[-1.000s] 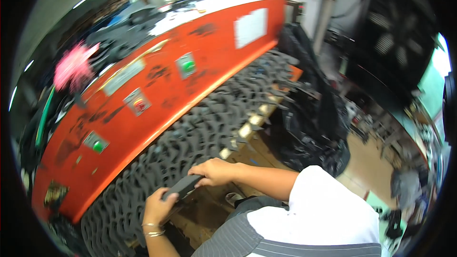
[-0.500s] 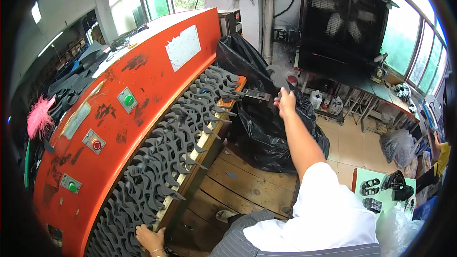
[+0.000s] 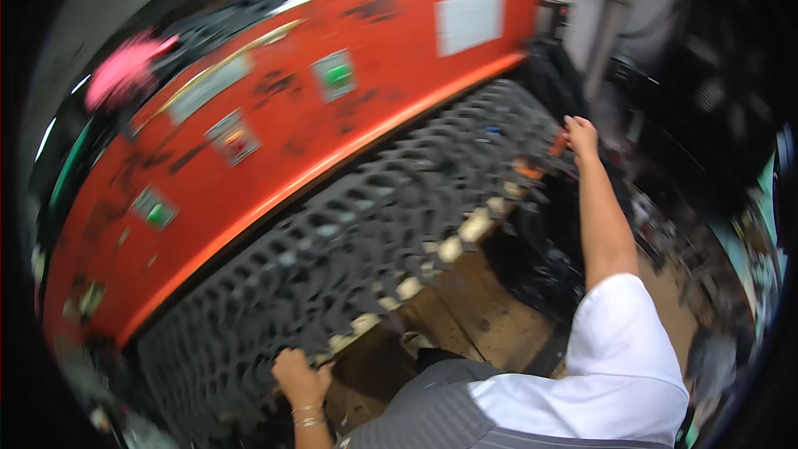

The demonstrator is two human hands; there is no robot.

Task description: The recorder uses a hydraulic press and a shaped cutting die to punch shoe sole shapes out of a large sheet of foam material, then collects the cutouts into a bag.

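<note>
Dark grey cut sheet material [image 3: 332,258], with rows of curved shapes and gaps, covers the long bed in front of the red machine. My left hand [image 3: 301,377] is at the near edge of this sheet, fingers curled over it and thumb apart. Stretched out to the far right end of the bed, my right hand [image 3: 581,138] has its fingers closed together beside an orange edge. Blur hides what sits between those fingers. The curved grey piece is not visible in that hand.
The red machine housing [image 3: 382,75] carries green and red buttons and a pale paper. Pale strips [image 3: 449,248] show along the bed's front edge. A black plastic bag [image 3: 540,241] hangs at the bed's right end, above wooden boards [image 3: 465,299]. Pink fringe [image 3: 125,75] sits upper left.
My view has swung left and is blurred. My right hand came from over the black bag to the bed's far end; the curved grey piece no longer shows. My left hand stays at the near edge.
</note>
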